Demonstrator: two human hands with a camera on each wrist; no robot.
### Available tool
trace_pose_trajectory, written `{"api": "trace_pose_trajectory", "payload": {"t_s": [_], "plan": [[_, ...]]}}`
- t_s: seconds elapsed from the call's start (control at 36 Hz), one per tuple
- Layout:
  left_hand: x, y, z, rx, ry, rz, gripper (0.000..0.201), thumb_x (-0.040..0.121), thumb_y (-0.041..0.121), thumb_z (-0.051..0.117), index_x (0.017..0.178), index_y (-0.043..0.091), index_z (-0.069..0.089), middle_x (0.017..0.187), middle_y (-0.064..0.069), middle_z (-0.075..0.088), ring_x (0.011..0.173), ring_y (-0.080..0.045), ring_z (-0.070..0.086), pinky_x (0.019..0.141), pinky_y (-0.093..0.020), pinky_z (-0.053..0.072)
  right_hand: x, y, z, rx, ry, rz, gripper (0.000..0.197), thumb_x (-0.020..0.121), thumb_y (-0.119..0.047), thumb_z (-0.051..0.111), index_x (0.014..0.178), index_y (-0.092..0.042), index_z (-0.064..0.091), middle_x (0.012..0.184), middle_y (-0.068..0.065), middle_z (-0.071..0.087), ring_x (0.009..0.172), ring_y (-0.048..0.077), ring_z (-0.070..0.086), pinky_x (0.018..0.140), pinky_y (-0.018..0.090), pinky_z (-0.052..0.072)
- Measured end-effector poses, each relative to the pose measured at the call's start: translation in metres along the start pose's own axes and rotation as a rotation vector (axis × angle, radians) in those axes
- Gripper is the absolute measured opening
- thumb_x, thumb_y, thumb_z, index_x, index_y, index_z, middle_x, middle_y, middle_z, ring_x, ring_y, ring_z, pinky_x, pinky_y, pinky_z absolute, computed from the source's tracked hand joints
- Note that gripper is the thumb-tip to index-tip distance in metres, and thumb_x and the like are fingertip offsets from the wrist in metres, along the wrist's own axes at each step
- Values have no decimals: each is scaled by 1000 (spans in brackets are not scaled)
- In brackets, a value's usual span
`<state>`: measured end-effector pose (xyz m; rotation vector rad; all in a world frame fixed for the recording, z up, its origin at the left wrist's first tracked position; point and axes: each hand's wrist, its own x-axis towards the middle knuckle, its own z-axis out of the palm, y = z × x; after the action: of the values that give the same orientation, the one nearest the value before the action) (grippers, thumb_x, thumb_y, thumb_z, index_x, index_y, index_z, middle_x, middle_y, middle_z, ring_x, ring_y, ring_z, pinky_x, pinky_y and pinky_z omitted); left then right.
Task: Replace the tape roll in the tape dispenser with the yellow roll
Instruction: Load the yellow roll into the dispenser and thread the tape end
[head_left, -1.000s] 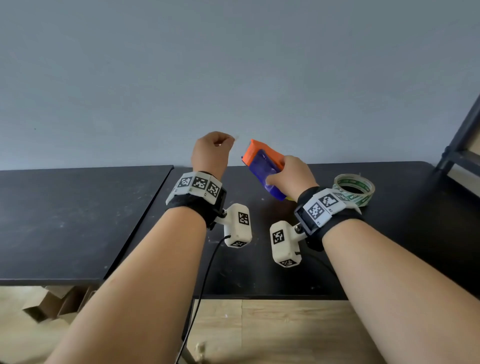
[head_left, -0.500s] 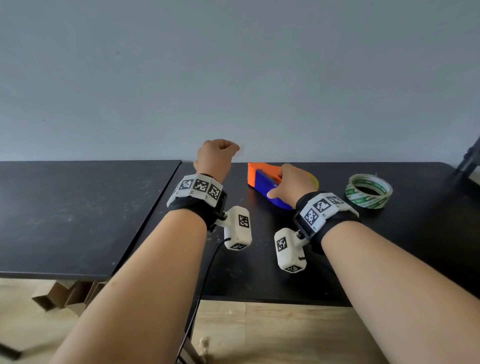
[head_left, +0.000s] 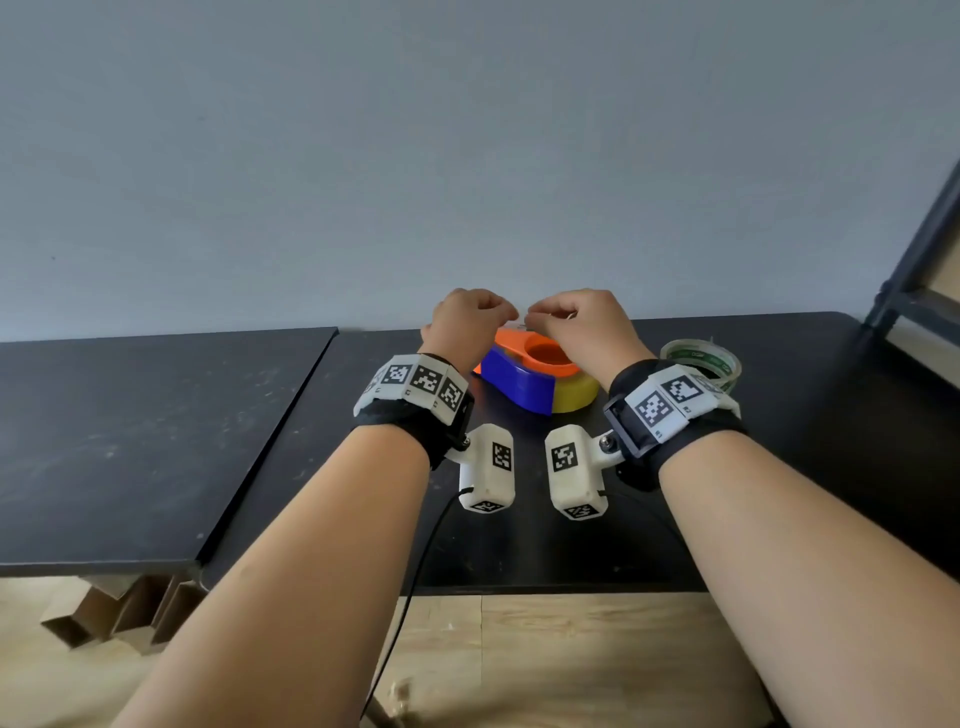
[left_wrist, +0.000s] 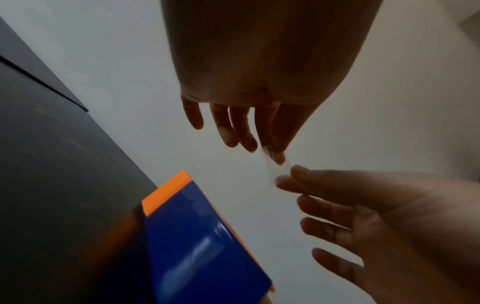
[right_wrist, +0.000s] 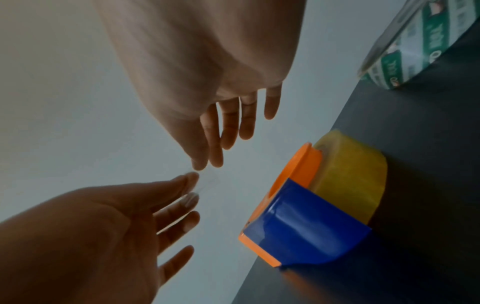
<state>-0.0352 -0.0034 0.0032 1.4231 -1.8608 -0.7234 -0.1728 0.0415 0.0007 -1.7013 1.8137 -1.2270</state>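
The orange-and-blue plastic tape dispenser (head_left: 524, 375) lay flat on the black table (head_left: 156, 431), below and just nearer than both hands, touched by neither. Its long axis ran left-right; the blue housing end pointed left, and the yellow tape roll (head_left: 576, 395) bulged out at the right. The left hand (head_left: 465, 322) pinched thumb and forefinger on a small clear tape strip (left_wrist: 272, 168), its other fingers loosely extended. The right hand (head_left: 582, 325) met it fingertip to fingertip, seemingly nipping the same strip, though blur hid the contact. A green-printed clear tape roll (head_left: 701, 364) sat further right.
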Motion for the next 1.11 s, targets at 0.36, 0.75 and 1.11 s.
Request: {"api": "trace_pose_trajectory", "payload": {"t_s": [0.36,0.75,1.11], "plan": [[-3,37,51,24,-116,30,31,97,12,45,120,18,66,130,-6,61,116,-25,59,99,-42,50,-9,33,-41,21,77,146,12,83,-28,65,71,-30,68,89,-10,70,101,19,65,102,48,46],[2,67,102,190,-256,103,38,90,6,42,99,30,70,129,-2,63,119,-27,57,106,-47,39,-12,97,-99,-27,156,402,29,81,-22,54,55,-13,45,64,5,49,79,30,52,85,48,41],[1,85,152,250,-300,147,27,87,17,57,76,34,74,108,2,73,106,-22,64,101,-42,46,-11,129,-108,-267,29,490,33,83,-41,63,95,-12,69,96,5,69,101,29,63,103,46,40]]}}
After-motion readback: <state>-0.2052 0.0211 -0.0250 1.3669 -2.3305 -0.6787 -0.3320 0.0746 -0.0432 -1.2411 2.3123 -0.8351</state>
